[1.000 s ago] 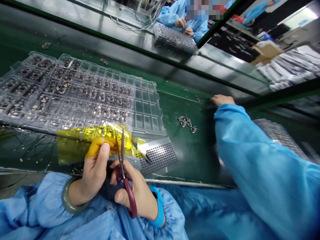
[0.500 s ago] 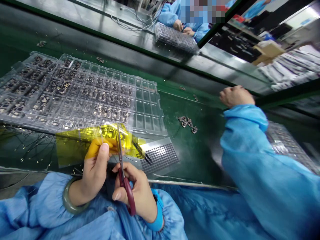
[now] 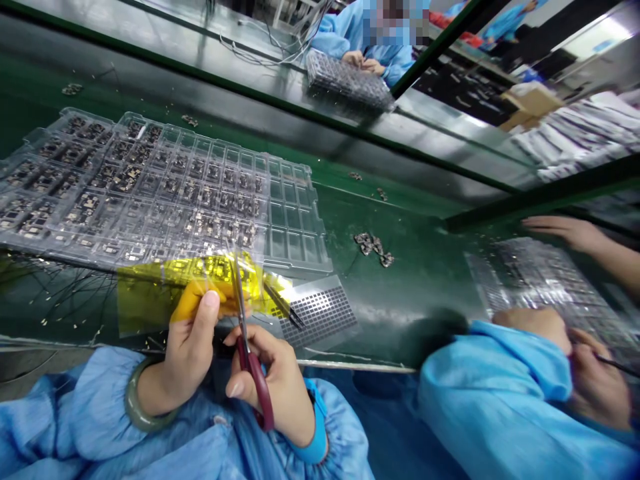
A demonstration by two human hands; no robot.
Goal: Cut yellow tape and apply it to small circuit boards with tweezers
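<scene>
My left hand pinches a yellow transparent film sheet between thumb and fingers, the fingers showing through it. My right hand is wrapped round the dark red handles of a pair of scissors. The blades point away from me and lie along the film's right part; whether they are parted is hard to tell. Just right of the film, a pair of dark tweezers rests over a clear sheet of small dark squares. Beyond my hands lie clear plastic trays with small circuit boards in many pockets.
Small metallic parts lie on the green bench mat. Thin dark wires spread at the left front. At right, a co-worker's sleeve and hands are beside another tray. A green frame bar crosses behind.
The co-worker's arm at right has come down and back from the bar, and their hands are now by the right-hand tray. My hands, the film and the scissors have hardly moved.
</scene>
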